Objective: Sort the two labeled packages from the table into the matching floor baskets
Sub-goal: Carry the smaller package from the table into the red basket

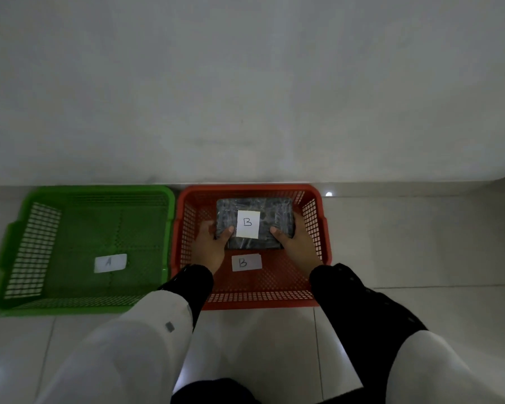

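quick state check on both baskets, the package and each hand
green basket: on the floor, no package inside, label A on its bottom
red basket: on the floor, label B on its bottom
package: marked B, inside the red basket, gripped from both sides
left hand: closed on the package
right hand: closed on the package

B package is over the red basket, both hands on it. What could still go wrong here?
1. The package is held only at its near corners by the left hand and right hand; its shiny wrap may slip, so it drops rather than being set down.
2. It may land on the red basket's B label, hiding it.
3. The green basket touches the red one; a nudge could shift both.
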